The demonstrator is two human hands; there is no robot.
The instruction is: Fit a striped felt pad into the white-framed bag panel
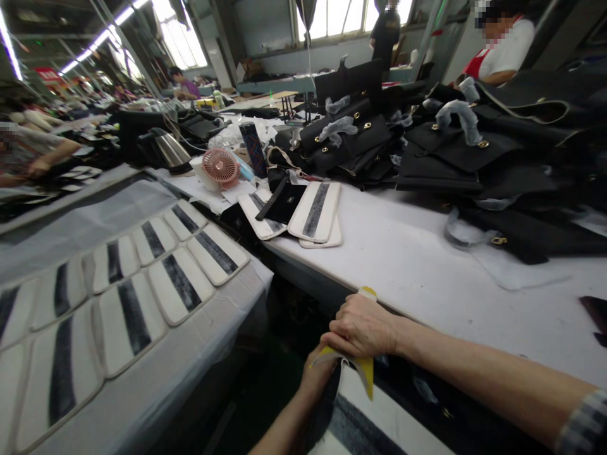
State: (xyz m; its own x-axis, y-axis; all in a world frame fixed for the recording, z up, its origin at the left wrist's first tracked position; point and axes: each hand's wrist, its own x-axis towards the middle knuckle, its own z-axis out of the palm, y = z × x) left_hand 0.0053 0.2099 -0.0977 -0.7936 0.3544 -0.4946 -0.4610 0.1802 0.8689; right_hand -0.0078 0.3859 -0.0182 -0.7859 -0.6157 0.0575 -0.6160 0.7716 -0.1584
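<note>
My right hand (363,325) is closed around a bent yellow-and-white piece (366,376), whose yellow end shows above my knuckles and whose pointed tip hangs below. Pressed close under it, my left hand (317,374) is closed at the upper edge of a white panel with a dark stripe (363,420); its fingertips are mostly hidden. This panel lies low in front of me, beside black material, and runs out of the picture at the bottom. Both hands are at the near edge of the white table (403,253).
Several striped white panels (180,284) lie in rows on the left table. Ahead are stacked panels (315,212), a black pouch (284,202), a pink fan (221,167) and a steel kettle (165,148). Black bags (455,151) pile up on the right. A dark gap separates the tables. People work around.
</note>
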